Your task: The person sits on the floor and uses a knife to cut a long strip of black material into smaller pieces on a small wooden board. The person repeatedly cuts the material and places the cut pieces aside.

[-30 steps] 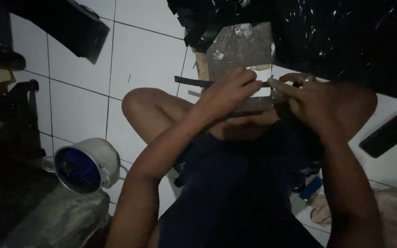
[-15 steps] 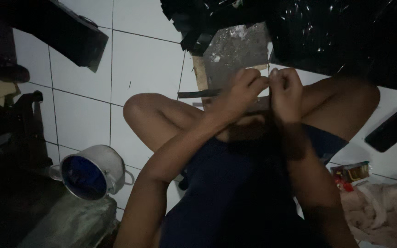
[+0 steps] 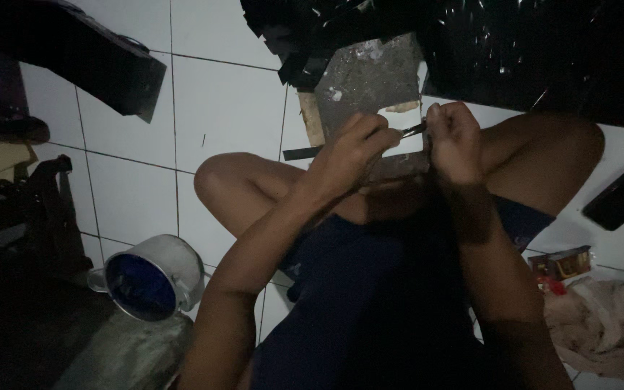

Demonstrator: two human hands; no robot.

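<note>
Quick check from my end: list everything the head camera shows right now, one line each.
thin dark strip: one, black, pinched between both hands over the lap
grey board: one, grey, on the floor past the hands
black plastic sheet: one, black, top right
metal pot: one, silver with blue inside, floor at left
flat dark slab: one, black, floor at right
small box: one, multicoloured, right
crumpled cloth: one, beige, lower right
tiled floor: white
left hand: gripping the strip
right hand: fist closed at the strip's end

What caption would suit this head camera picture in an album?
Seated cross-legged on white floor tiles, left hand and right hand grip a thin dark strip.
</note>
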